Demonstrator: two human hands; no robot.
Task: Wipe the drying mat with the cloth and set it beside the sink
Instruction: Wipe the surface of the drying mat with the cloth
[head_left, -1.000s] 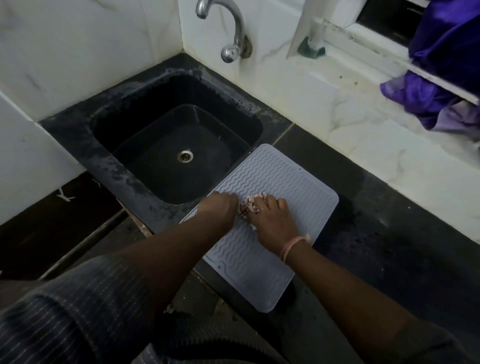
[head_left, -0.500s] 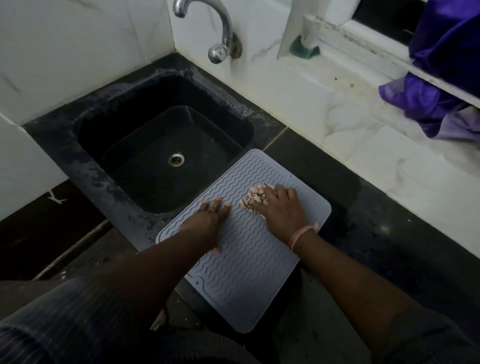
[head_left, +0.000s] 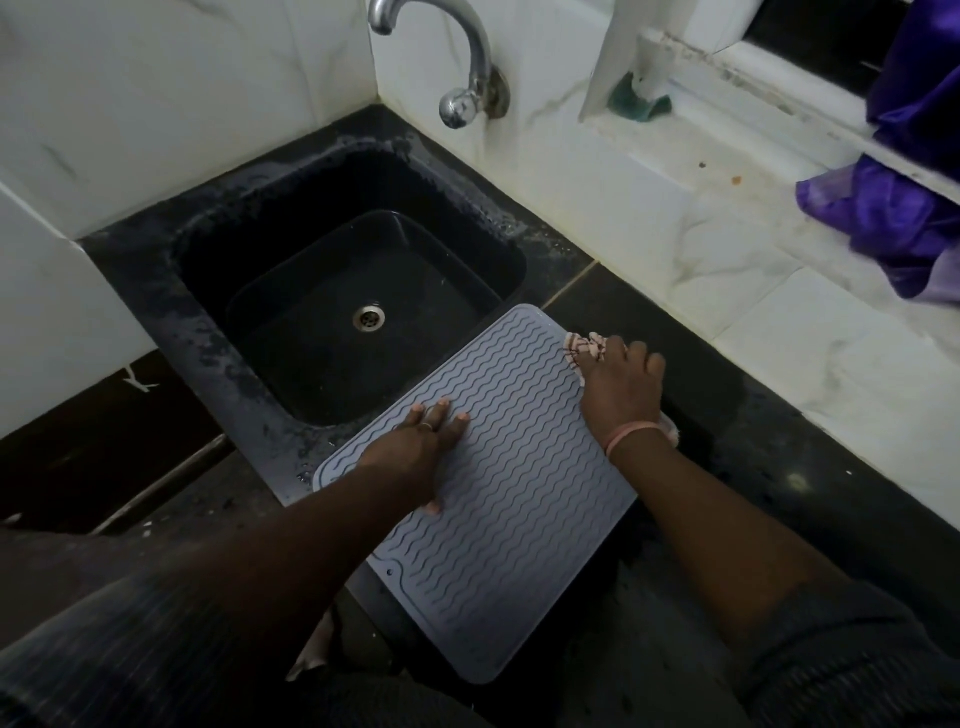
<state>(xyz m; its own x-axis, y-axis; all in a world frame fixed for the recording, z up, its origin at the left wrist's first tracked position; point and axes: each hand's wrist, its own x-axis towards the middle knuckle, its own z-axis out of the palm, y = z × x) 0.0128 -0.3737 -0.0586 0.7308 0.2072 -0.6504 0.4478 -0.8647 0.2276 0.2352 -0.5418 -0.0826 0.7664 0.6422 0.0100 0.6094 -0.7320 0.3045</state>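
My right hand (head_left: 621, 387) has swept the crumpled pink-and-white patterned cloth (head_left: 584, 347) from the middle of the grey wavy-ribbed silicone drying mat (head_left: 519, 467) out to its far right edge in the last second. The cloth now pokes out past my fingertips at the mat's far corner, with another bit showing by my wrist, so I judge that this hand presses it down under curled fingers. My left hand (head_left: 426, 449) has opened from a bunched pose and now lies flat, fingers straight, pinning the mat near its left side.

I take that to mean one wiping stroke has just run its course. The near half of the mat looks untouched by this pass, so more strokes seem due before placing.

The mat lies on the black stone counter (head_left: 779, 467), its left corner overlapping the rim of the black square sink (head_left: 249, 395) and its near end overhanging the counter's front edge.

I can read no brand, label or writing anywhere; the mat shows only ribs and a small hole near its near corner.
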